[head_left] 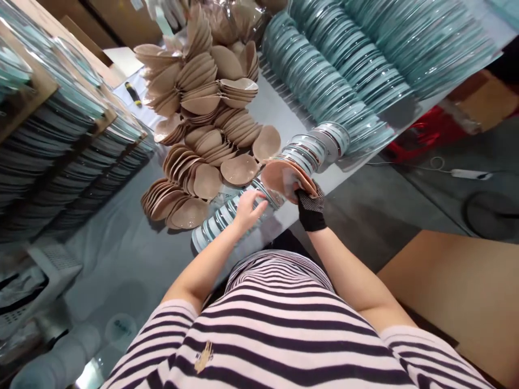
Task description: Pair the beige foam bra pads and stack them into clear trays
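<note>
a: where are the hands?
b: the gloved right hand [311, 208] grips a small stack of tan pads [286, 179] above the table [121, 254] edge. the bare left hand [247, 208] rests loose, fingers spread, on a row of clear cases [227, 213].
a: and around them?
b: more pads [203, 124] lie heaped behind, teal stacks [344, 70] beyond.
</note>
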`<action>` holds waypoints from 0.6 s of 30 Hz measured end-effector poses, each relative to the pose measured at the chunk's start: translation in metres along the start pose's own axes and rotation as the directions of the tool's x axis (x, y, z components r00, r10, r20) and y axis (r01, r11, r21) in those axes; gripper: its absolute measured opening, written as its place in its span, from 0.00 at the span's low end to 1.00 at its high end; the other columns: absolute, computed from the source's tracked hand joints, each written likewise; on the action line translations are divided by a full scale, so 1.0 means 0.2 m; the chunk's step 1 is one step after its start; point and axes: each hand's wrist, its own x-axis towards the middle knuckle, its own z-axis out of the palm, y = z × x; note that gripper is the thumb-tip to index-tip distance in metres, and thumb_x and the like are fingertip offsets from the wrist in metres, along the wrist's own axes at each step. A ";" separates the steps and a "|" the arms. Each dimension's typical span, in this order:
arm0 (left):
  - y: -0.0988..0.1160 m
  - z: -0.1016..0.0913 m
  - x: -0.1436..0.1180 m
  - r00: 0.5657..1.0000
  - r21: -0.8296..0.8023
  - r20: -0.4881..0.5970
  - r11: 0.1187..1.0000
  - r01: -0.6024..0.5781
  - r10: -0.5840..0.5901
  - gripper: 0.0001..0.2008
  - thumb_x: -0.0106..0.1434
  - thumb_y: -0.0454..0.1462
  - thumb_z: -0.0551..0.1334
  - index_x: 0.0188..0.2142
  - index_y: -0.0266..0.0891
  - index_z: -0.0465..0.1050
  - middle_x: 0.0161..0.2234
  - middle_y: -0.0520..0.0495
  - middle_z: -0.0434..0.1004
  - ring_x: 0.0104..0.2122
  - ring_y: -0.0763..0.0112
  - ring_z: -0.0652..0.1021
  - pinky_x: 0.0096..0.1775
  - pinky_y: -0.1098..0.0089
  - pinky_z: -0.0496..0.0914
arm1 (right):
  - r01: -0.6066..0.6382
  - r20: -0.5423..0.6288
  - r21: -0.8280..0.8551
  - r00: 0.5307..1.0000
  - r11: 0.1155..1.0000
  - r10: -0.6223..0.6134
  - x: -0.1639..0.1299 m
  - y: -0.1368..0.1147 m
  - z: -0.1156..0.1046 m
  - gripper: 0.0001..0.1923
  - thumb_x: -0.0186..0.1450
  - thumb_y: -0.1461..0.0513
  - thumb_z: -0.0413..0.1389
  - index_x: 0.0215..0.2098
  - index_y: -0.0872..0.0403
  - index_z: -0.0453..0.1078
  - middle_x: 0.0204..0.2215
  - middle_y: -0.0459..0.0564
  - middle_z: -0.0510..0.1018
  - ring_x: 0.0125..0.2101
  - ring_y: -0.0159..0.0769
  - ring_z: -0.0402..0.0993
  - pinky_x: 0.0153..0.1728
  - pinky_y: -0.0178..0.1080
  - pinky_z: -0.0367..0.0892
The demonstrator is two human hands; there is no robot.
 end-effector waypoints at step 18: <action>-0.11 -0.07 -0.02 0.899 0.588 0.425 0.723 -0.362 0.105 0.26 0.61 0.48 0.66 0.56 0.42 0.74 0.57 0.38 0.75 0.56 0.46 0.71 0.54 0.52 0.61 | 0.232 -0.078 -0.321 0.960 0.918 -0.270 -0.49 0.24 -0.19 0.15 0.68 0.57 0.50 0.48 0.53 0.73 0.44 0.57 0.81 0.46 0.48 0.78 0.50 0.51 0.73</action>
